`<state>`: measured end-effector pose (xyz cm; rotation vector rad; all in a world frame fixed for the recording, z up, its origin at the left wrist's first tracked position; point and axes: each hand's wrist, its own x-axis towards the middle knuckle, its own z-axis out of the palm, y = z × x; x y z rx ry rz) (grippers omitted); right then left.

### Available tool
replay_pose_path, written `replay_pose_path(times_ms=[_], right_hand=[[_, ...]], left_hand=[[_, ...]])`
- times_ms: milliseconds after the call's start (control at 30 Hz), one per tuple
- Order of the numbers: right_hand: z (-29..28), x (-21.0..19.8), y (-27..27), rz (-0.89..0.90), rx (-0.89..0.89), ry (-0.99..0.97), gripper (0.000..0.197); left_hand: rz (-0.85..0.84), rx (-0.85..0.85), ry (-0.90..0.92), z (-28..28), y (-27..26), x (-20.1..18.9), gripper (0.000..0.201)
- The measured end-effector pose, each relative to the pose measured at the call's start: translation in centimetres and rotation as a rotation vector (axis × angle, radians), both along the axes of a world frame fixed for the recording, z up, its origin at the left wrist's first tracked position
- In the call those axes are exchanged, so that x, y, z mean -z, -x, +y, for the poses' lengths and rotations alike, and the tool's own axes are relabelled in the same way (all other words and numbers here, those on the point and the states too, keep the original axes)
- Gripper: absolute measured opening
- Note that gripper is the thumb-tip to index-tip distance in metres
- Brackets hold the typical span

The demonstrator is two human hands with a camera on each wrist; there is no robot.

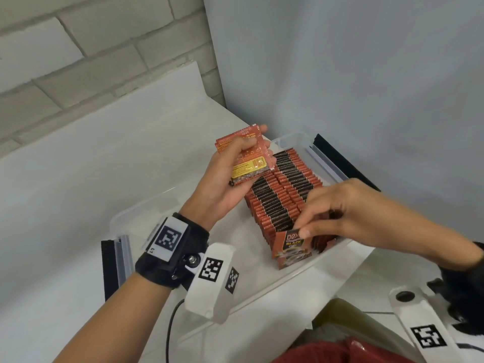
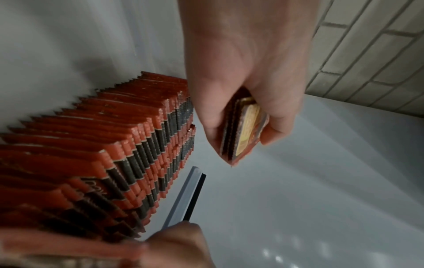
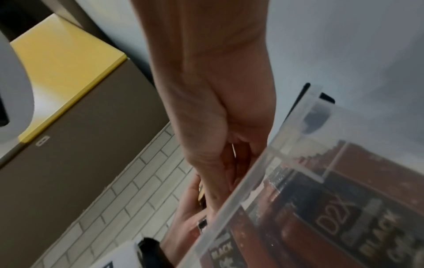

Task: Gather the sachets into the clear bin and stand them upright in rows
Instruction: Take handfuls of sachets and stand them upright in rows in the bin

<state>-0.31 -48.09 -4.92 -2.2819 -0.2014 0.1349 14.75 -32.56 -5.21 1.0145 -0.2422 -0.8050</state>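
A: The left hand (image 1: 225,176) grips a small stack of sachets (image 1: 248,158) above the clear bin (image 1: 337,254); the right hand (image 1: 348,213) pinches the front sachet (image 1: 289,248) of the rows (image 1: 285,189) by its top edge.

B: They look light, thin and floppy, probably slick, so pinch the stiffer sealed edge.

A: The left wrist view shows the stack edge-on; the right wrist view shows the label through the bin wall.

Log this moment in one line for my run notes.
left hand: holds spare sachets | right hand: pinching front sachet | clear bin: rows upright
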Motion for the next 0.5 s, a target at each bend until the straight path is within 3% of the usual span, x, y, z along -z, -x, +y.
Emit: replay_pose_path(times_ms=[500], right_hand=[[0.3,1.6,-0.4,0.002,-0.128,0.194,0.007]], left_hand=[[0.021,0.013,-0.028,-0.2,0.1,0.1,0.025]])
